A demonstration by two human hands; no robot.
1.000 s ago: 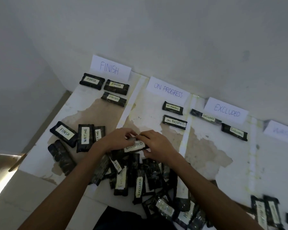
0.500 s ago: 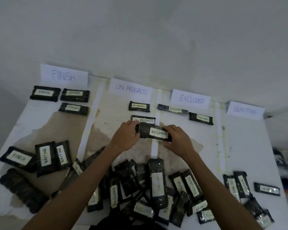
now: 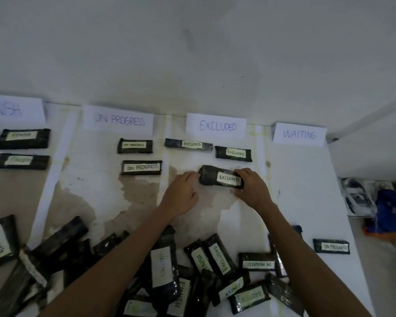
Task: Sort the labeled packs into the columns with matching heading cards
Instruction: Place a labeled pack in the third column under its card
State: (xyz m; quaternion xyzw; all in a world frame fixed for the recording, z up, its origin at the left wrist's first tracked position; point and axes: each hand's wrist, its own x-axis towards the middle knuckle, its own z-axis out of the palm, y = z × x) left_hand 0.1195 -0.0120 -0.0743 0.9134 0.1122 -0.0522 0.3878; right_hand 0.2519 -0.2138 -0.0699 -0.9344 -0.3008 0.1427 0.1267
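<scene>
A black pack labeled EXCLUDED [image 3: 209, 178] lies in the column under the EXCLUDED heading card [image 3: 216, 126], below two other EXCLUDED packs [image 3: 188, 144]. My right hand [image 3: 250, 189] grips its right end, thumb below and fingers over the top. My left hand [image 3: 181, 193] touches the pack's left end with loosely curled fingers. Heading cards FINISH [image 3: 14, 109], ON PROGRESS [image 3: 118, 120] and WAITING [image 3: 298, 134] stand along the wall. Two ON PROGRESS packs [image 3: 141, 167] lie under their card.
A heap of several mixed labeled packs [image 3: 165, 268] covers the near part of the white table [image 3: 306, 202]. FINISH packs [image 3: 23, 138] lie at the left. One ON PROGRESS pack [image 3: 331, 246] lies apart near the right edge. Blue items [image 3: 389, 213] sit on the floor to the right.
Both hands carried the EXCLUDED pack up from the heap and rightward, from over the ON PROGRESS column into the EXCLUDED column. The view turned to the right.
</scene>
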